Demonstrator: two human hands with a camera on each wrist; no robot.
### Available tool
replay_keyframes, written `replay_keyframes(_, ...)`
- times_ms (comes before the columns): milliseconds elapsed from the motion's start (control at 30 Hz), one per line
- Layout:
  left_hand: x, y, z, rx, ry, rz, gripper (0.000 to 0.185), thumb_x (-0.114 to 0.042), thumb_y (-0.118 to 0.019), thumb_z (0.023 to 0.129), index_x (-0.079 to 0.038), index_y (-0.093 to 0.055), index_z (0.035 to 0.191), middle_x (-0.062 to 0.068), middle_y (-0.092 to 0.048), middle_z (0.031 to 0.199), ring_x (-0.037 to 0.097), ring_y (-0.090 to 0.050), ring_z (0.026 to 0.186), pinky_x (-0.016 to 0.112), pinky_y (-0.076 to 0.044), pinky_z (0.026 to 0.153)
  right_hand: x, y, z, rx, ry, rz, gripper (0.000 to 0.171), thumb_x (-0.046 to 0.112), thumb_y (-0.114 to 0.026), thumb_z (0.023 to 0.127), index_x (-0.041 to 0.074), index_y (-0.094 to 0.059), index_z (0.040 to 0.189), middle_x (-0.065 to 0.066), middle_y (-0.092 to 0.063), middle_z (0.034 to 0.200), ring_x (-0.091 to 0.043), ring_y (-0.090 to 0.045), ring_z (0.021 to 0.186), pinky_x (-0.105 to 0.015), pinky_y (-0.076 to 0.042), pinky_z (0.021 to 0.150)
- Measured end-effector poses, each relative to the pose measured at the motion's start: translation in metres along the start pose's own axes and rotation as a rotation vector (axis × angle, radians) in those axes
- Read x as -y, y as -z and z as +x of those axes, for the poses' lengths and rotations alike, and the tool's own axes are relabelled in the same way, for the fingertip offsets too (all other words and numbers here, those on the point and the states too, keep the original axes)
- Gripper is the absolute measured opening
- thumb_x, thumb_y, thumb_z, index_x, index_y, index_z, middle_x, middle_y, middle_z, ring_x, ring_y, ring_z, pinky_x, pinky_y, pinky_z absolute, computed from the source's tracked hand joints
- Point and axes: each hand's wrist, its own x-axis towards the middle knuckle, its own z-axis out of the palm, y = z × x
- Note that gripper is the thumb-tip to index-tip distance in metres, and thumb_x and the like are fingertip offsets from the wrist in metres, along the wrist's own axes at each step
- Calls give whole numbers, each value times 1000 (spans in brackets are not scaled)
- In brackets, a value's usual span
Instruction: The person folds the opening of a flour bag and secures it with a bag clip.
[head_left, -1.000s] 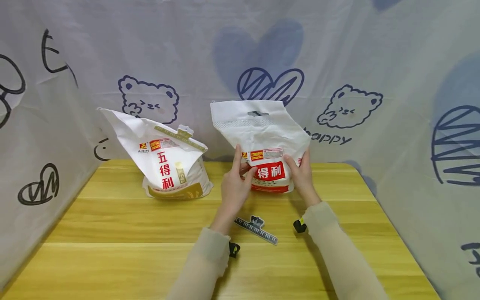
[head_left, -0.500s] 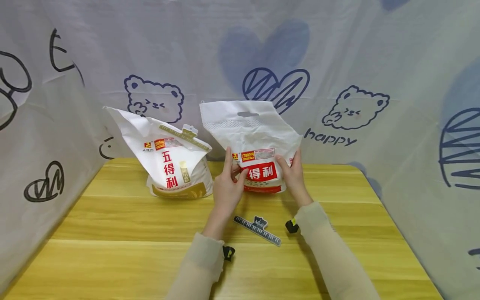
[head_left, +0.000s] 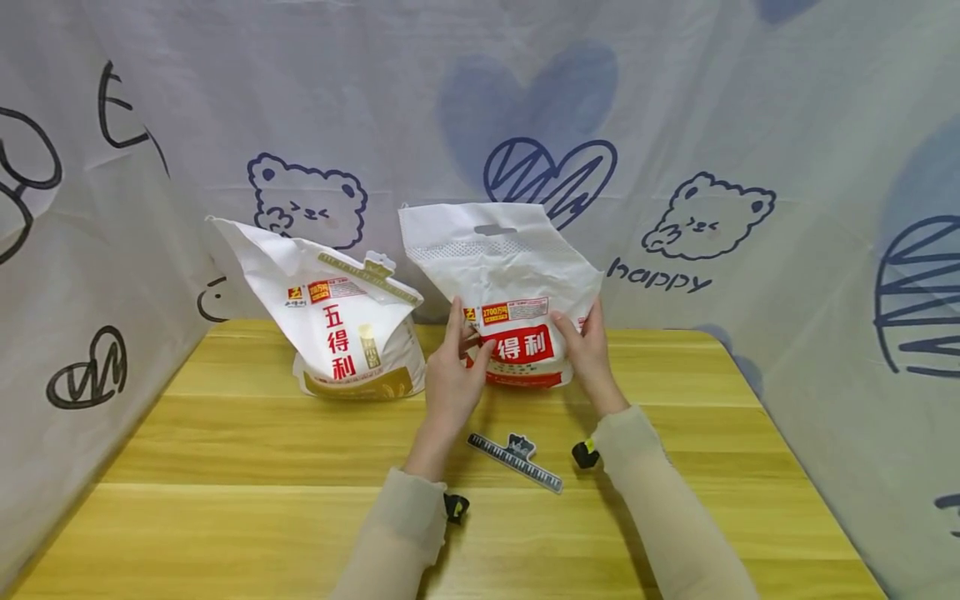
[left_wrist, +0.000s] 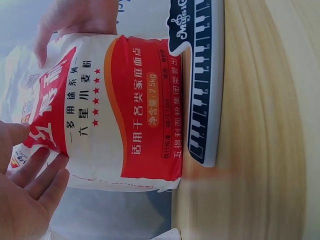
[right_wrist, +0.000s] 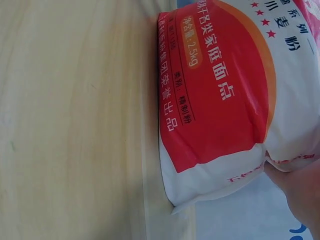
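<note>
A white flour bag with a red label (head_left: 510, 283) stands upright at the back of the wooden table (head_left: 225, 500). My left hand (head_left: 453, 367) presses its left side with straight fingers, thumb on the front. My right hand (head_left: 588, 350) lies against its right side, fingers straight. In the left wrist view the bag (left_wrist: 125, 110) fills the frame, my left fingers (left_wrist: 30, 195) flat on it. The right wrist view shows the bag's red bottom corner (right_wrist: 220, 100) on the wood. A dark piano-key sealing clip (head_left: 516, 458) lies on the table between my wrists.
A second white flour bag with a gold label (head_left: 345, 333) stands just left of the first, a gold clip (head_left: 371, 275) across its folded top. Printed cloth walls (head_left: 712, 167) close in the table at the back and both sides.
Both hands have slid the red-label bag a little to the left, nearer the gold-label bag. In the last half second it has hardly moved.
</note>
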Motion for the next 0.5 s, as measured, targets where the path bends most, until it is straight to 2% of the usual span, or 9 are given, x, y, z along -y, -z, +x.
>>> replay_keyframes(133, 0, 1, 0, -4, -14, -22, 82, -13, -77, 95, -10, -31, 163, 18, -68, 126, 34, -74, 105, 49, -61, 79, 1, 2, -2, -12, -17, 15, 65, 28, -64, 104, 20, -29, 158, -11, -54, 147, -27, -58, 127, -45, -53, 105)
replay_keyframes(267, -1, 1, 0, -17, -23, 14, 81, -13, -77, 95, -10, -33, 163, 19, -61, 131, 34, -72, 104, 47, -61, 85, 1, 6, -8, -31, -39, 51, 75, 22, -62, 105, 29, -18, 166, -8, -45, 161, -27, -52, 138, -46, -47, 113)
replay_keyframes(367, 0, 2, 0, -44, -42, 41, 77, -14, -77, 95, -9, -37, 161, 20, -56, 132, 34, -69, 104, 47, -61, 79, 2, 10, -13, -35, -40, 62, 81, 19, -60, 106, 32, -10, 168, -7, -36, 167, -28, -44, 147, -44, -40, 119)
replay_keyframes(500, 0, 2, 1, -102, -72, 88, 70, -15, -77, 95, -9, -45, 157, 20, -51, 136, 34, -65, 110, 43, -58, 69, 4, 16, -19, -40, 11, 60, 82, 13, -60, 105, 27, -10, 168, -9, -38, 166, -27, -41, 149, -39, -34, 123)
